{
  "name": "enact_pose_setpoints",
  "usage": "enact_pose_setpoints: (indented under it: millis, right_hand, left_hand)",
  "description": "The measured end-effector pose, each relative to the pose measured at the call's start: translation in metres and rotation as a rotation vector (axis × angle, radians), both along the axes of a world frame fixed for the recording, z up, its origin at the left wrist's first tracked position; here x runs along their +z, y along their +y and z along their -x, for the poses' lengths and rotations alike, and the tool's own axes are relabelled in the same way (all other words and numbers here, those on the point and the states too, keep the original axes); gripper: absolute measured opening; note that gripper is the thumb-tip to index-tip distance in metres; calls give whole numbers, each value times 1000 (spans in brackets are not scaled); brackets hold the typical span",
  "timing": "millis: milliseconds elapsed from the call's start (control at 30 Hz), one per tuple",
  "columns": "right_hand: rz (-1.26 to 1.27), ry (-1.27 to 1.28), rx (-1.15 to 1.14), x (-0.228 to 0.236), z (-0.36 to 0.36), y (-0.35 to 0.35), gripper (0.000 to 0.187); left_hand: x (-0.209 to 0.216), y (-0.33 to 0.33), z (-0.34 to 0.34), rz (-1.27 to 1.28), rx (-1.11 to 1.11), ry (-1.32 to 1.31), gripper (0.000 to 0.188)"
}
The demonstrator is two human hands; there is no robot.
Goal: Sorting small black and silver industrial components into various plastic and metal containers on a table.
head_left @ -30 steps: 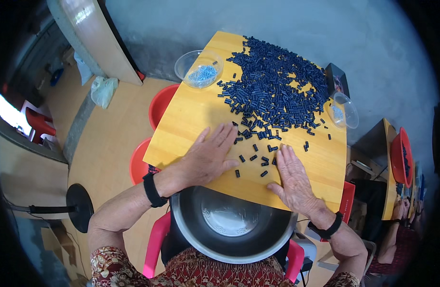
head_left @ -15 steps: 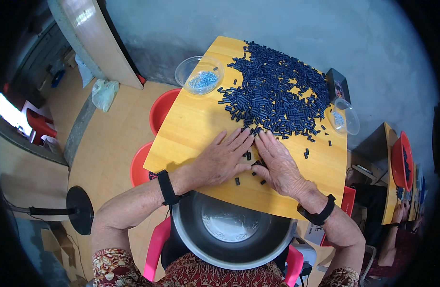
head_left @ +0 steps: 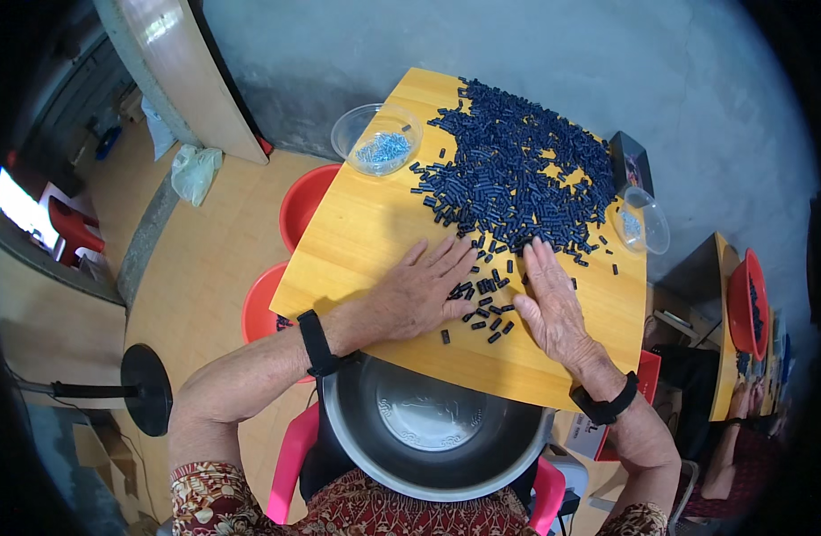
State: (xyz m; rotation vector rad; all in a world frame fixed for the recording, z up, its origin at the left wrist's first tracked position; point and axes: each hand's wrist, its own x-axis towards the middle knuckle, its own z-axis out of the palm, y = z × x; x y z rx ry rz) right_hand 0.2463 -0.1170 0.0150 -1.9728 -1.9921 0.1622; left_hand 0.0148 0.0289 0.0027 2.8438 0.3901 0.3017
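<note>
A large heap of small dark cylindrical pieces (head_left: 508,170) covers the far half of the yellow wooden table (head_left: 339,268). Flat on the tabletop, palm down with fingers stretched, lies my left hand (head_left: 417,290). My right hand (head_left: 555,308) rests opposite it, fingers extended toward the heap's near edge. Between the two hands a loose group of the dark pieces (head_left: 486,304) is scattered, some next to my left thumb. Neither hand grips anything. Below the table's near edge a wide grey metal basin (head_left: 428,420) sits on my lap with nothing visible inside.
A clear bowl of small silvery pieces (head_left: 375,147) stands at the table's far left. Another small clear bowl (head_left: 638,219) and a black box (head_left: 631,161) are at the right edge. Red tubs (head_left: 303,205) stand beside the table. At far right another person's arm (head_left: 727,456) shows.
My right hand has moved right, away from my left hand. More dark pieces now show spread between them. The left hand has barely shifted.
</note>
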Motion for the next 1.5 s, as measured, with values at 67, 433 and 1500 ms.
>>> enact_pose_setpoints:
  millis: [67, 433, 1500]
  right_hand:
    - [54, -24, 44, -3, 5, -5, 75]
    - [58, -17, 179, -1, 27, 6, 79]
    - [-65, 627, -41, 5, 19, -7, 61]
  left_hand:
    - [-2, -4, 0, -22, -32, 29, 73]
    - [0, 0, -11, -17, -69, -82, 73]
    - [4, 19, -3, 294, -16, -23, 67]
